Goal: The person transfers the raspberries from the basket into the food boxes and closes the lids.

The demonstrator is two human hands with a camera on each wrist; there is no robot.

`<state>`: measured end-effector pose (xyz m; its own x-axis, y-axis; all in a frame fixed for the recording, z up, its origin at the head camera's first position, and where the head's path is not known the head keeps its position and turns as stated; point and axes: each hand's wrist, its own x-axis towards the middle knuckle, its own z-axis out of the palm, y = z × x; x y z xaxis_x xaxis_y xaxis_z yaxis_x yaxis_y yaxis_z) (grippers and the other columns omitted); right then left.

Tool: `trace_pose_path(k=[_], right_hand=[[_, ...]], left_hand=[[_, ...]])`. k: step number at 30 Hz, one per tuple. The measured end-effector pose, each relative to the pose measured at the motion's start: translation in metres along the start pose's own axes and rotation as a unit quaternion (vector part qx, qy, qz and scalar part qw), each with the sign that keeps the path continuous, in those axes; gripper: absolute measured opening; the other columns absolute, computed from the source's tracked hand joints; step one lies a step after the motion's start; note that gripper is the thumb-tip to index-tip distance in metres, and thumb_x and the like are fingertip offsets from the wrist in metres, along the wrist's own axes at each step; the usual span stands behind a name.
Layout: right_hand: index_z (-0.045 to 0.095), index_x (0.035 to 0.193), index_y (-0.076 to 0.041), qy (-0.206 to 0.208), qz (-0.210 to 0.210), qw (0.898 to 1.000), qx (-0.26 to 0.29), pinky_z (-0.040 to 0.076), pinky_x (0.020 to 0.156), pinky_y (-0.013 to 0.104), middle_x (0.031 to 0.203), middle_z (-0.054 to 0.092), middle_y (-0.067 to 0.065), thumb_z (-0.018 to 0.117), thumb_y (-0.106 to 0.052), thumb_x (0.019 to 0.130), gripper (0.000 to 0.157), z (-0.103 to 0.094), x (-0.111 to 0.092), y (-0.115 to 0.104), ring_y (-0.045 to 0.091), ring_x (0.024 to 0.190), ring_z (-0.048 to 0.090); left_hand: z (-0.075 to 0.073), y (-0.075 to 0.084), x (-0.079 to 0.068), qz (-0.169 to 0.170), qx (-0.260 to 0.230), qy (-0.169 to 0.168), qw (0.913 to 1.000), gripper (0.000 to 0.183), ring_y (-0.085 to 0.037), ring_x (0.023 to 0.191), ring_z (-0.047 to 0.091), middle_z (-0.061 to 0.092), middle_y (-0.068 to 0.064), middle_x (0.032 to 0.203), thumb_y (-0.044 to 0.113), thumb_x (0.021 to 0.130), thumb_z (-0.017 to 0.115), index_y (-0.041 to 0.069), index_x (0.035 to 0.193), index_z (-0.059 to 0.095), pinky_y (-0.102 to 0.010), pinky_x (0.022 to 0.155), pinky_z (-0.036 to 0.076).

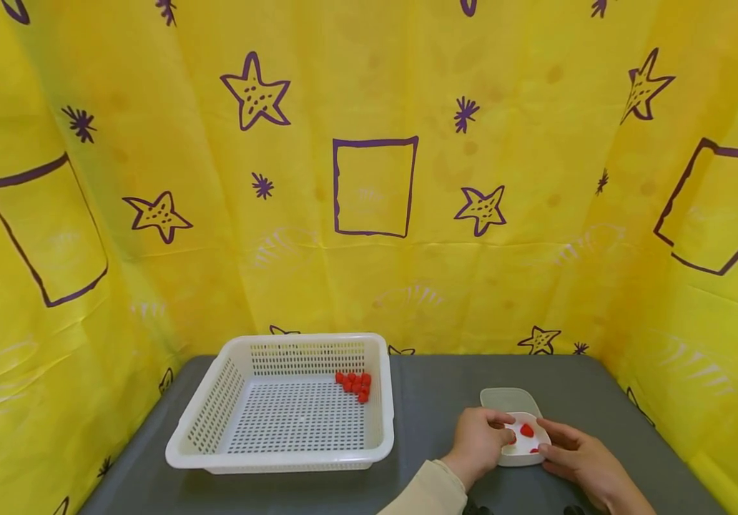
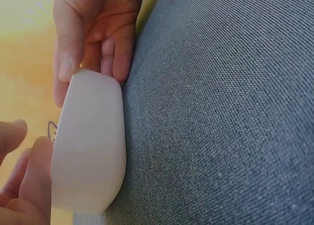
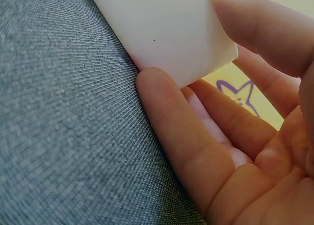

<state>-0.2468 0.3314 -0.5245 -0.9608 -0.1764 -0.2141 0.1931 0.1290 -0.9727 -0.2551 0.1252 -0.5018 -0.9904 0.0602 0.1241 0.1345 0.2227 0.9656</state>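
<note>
A small white container (image 1: 520, 460) sits on the grey table toward the right, with a few red pieces (image 1: 526, 430) inside. My right hand (image 1: 578, 458) grips its right side, the thumb at the rim and the fingers along the wall. In the right wrist view, a fingertip (image 3: 154, 83) lies against the container's lower edge near the cloth. My left hand (image 1: 481, 440) reaches over the left rim, its thumb and index finger apart beside a red piece. From the left wrist, the container's wall (image 2: 91, 141) hides part of the left fingers (image 2: 37, 171).
A large white perforated basket (image 1: 279, 461) stands to the left, with a cluster of red pieces (image 1: 356, 386) in its back right corner. Behind the container lies a pale translucent lid (image 1: 509, 399). Yellow patterned curtains (image 1: 369, 286) surround the grey table (image 1: 433, 400) at the back and sides.
</note>
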Motion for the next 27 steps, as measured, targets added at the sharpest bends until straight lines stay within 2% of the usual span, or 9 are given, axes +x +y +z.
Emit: trace_pose_path(k=[8, 12, 14, 17, 20, 23, 27], right_hand=[[0.031, 0.148, 0.013, -0.005, -0.004, 1.000, -0.003, 0.053, 0.090, 0.046, 0.148, 0.032, 0.037, 0.070, -0.012, 0.095, 0.070, -0.001, 0.001, 0.000, 0.025, 0.111, 0.060], [0.032, 0.148, 0.013, -0.008, -0.004, 1.000, 0.000, 0.053, 0.091, 0.047, 0.148, 0.035, 0.036, 0.070, -0.013, 0.095, 0.070, -0.002, 0.001, -0.001, 0.025, 0.110, 0.061], [0.033, 0.148, 0.013, -0.014, -0.007, 1.000, 0.003, 0.053, 0.091, 0.047, 0.146, 0.038, 0.034, 0.070, -0.013, 0.095, 0.069, -0.003, 0.000, 0.000, 0.025, 0.110, 0.061], [0.031, 0.147, 0.015, -0.024, -0.013, 1.000, 0.006, 0.052, 0.091, 0.046, 0.145, 0.042, 0.031, 0.067, -0.013, 0.097, 0.068, -0.005, 0.000, -0.001, 0.024, 0.110, 0.061], [0.028, 0.148, 0.016, -0.032, -0.016, 0.999, 0.006, 0.052, 0.092, 0.047, 0.145, 0.042, 0.031, 0.066, -0.014, 0.098, 0.070, -0.006, 0.000, -0.001, 0.023, 0.111, 0.061], [0.030, 0.147, 0.015, -0.026, -0.011, 1.000, 0.003, 0.052, 0.092, 0.047, 0.145, 0.041, 0.031, 0.068, -0.015, 0.097, 0.070, -0.005, 0.001, 0.000, 0.023, 0.111, 0.061], [0.036, 0.145, 0.014, -0.003, -0.005, 1.000, 0.000, 0.053, 0.091, 0.046, 0.145, 0.038, 0.033, 0.070, -0.013, 0.095, 0.066, -0.001, 0.000, 0.001, 0.025, 0.109, 0.060]], left_hand=[[-0.002, 0.002, -0.001, 0.002, -0.016, 0.000, 0.9999, 0.017, -0.002, 0.067, 0.053, 0.060, 0.010, 0.070, -0.002, 0.075, 0.081, 0.010, 0.086, 0.081, -0.020, 0.060, 0.048], [-0.003, 0.013, -0.004, -0.008, -0.023, -0.009, 0.9997, 0.017, -0.002, 0.069, 0.054, 0.063, 0.010, 0.072, 0.001, 0.076, 0.082, 0.013, 0.087, 0.081, -0.021, 0.060, 0.048], [-0.004, 0.025, -0.006, -0.006, -0.034, -0.019, 0.9992, 0.015, -0.002, 0.072, 0.055, 0.065, 0.012, 0.074, 0.005, 0.077, 0.081, 0.016, 0.087, 0.081, -0.021, 0.063, 0.049], [-0.009, 0.052, -0.009, 0.018, -0.052, -0.044, 0.9975, 0.015, -0.001, 0.082, 0.058, 0.065, 0.017, 0.085, 0.009, 0.080, 0.081, 0.021, 0.090, 0.081, -0.021, 0.071, 0.050], [-0.021, 0.083, -0.011, 0.048, -0.072, -0.070, 0.9938, 0.019, 0.000, 0.092, 0.059, 0.064, 0.021, 0.099, 0.010, 0.083, 0.081, 0.023, 0.096, 0.080, -0.022, 0.077, 0.051], [-0.042, 0.110, -0.011, 0.071, -0.080, -0.081, 0.9910, 0.026, 0.000, 0.098, 0.059, 0.063, 0.023, 0.106, 0.012, 0.082, 0.083, 0.026, 0.104, 0.079, -0.022, 0.080, 0.051], [-0.084, 0.137, -0.002, 0.103, -0.065, -0.089, 0.9885, 0.038, -0.002, 0.108, 0.057, 0.063, 0.022, 0.116, 0.015, 0.082, 0.084, 0.029, 0.116, 0.076, -0.024, 0.085, 0.050]])
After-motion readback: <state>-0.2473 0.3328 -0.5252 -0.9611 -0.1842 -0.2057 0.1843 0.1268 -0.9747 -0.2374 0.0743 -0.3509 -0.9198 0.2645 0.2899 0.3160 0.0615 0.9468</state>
